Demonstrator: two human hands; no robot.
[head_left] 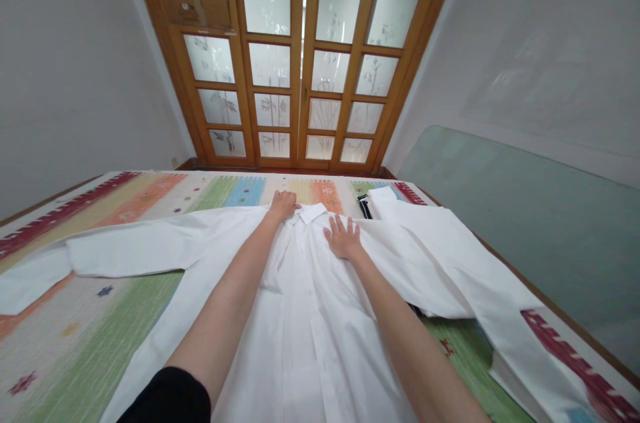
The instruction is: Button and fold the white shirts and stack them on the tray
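A white button-front shirt [300,316] lies spread face up, its collar [311,212] at the far end. The left sleeve side stretches out flat to the left. My left hand [283,204] is at the collar's left side, fingers curled closed on the shirt fabric; the fingertips are partly hidden. My right hand [343,236] rests flat on the shirt just right of the collar, fingers spread and palm down, holding nothing.
Under the shirt is a striped, patterned cloth [90,343]. White fabric [430,223] lies at the right, with a black strip [365,206] beside it. A pale green glass-like panel [525,210] leans along the right wall. Wooden sliding doors [303,63] stand beyond.
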